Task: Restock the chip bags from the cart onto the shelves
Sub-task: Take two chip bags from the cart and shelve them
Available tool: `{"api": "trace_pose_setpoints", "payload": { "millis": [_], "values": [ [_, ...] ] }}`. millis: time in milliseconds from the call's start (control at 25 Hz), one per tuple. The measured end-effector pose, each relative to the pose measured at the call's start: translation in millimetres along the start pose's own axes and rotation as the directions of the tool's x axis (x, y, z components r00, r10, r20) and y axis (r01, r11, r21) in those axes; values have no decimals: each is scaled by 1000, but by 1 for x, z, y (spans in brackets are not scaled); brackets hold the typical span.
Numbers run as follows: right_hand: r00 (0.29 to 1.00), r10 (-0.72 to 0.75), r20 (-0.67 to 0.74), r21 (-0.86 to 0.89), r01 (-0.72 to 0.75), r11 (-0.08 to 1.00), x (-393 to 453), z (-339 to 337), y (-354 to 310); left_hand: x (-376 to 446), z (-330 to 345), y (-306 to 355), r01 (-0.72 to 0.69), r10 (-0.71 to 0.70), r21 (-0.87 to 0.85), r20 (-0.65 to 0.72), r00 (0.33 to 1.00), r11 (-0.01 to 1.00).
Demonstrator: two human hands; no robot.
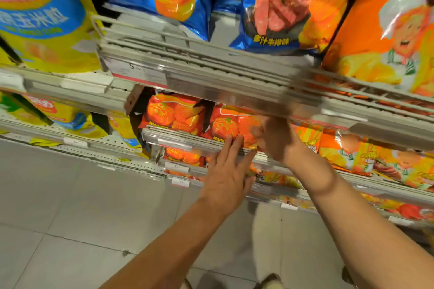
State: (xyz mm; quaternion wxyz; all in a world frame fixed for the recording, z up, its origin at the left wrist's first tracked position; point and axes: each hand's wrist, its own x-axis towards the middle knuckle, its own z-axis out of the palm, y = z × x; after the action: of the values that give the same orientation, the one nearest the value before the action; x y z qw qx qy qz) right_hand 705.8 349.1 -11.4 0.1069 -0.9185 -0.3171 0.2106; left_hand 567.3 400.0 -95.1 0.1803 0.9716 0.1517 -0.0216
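Grey floor tiles (70, 206) below, we note our left hand (226, 176), fingers straight and spread, touching an orange-red chip bag (231, 125) that our right hand (276, 140) grips, shelf rail (178, 142) beneath.

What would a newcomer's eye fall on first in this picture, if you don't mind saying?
Probably the two hands at the centre: the left hand reaches with straight fingers to a red-orange chip bag on the middle shelf, while the right hand holds its other side. Next, the big blue steak-picture bags on the shelf above, and the yellow bag at upper left.
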Motion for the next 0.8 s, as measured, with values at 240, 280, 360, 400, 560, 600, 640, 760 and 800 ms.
{"api": "trace_pose_setpoints", "payload": {
  "millis": [240,280,360,400,560,600,640,760,800],
  "values": [
    [927,-223,-302,147,276,950,-83,-26,31,-28,-39,36,1,4,-55,86,996,998],
    [925,-245,-289,147,296,944,-103,-34,47,-37,-42,51,-13,20,-107,66,998,994],
    [941,-190,-278,221,256,941,-146,-54,96,-50,-46,96,-76,82,-222,16,997,972],
    [949,-127,-288,263,206,943,-168,-64,125,-52,-45,121,-118,124,-243,10,992,963],
    [945,204,-257,416,-82,906,-277,-106,245,-38,-36,250,-285,303,-311,10,953,907],
    [924,268,-273,449,-124,885,-303,-117,275,-32,-34,285,-312,331,-316,7,944,896],
    [896,327,-299,465,-163,870,-329,-128,305,-23,-32,322,-346,365,-310,2,931,885],
    [782,510,-360,537,-273,798,-406,-157,385,-3,-21,432,-459,487,-354,-11,873,815],
    [742,558,-371,571,-292,767,-428,-165,408,2,-15,467,-504,538,-343,4,843,792]
  ]
}}
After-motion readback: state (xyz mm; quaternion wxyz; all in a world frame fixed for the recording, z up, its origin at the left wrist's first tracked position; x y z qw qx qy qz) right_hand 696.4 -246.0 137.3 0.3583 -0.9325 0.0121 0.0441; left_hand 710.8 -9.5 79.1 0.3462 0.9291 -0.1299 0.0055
